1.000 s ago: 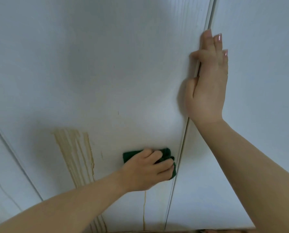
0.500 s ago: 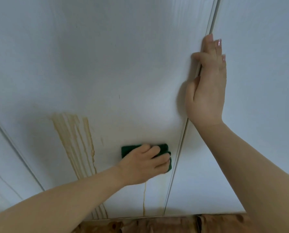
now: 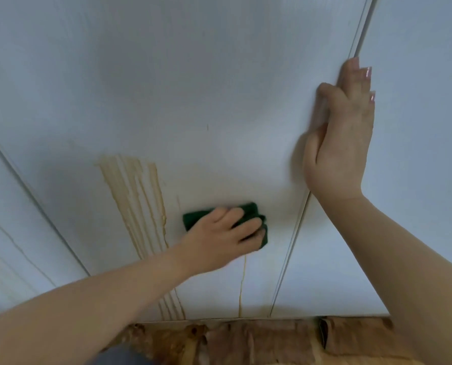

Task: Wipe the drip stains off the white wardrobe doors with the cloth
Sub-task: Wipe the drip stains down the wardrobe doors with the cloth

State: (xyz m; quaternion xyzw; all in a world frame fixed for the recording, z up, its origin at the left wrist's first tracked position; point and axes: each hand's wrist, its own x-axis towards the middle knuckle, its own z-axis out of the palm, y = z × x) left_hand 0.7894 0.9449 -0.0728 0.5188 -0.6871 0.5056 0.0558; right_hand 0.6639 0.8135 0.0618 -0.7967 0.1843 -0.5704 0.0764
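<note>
My left hand (image 3: 219, 233) covers most of the folded dark green cloth (image 3: 250, 209). Only its left corner and its top and right edges show, and my thumb is hidden under the hand, so I cannot tell whether it pinches the fabric. My fingers lie nearly straight across the cloth and press it flat against the middle white wardrobe door (image 3: 193, 88), low on the panel. The hand's outline is blurred.

The cloth sits between the broad fan of tan drip streaks (image 3: 132, 196) on its left and the seam between the doors (image 3: 293, 246) on its right. A single thin tan drip (image 3: 242, 285) runs down from just below it.

My right hand (image 3: 340, 143) holds nothing. It rests flat over the seam higher up with fingers pointing upward, one finger bent at the door's edge. Its forearm is cut off at the frame's right side.

The mottled brown floor (image 3: 272, 341) shows below the doors.
</note>
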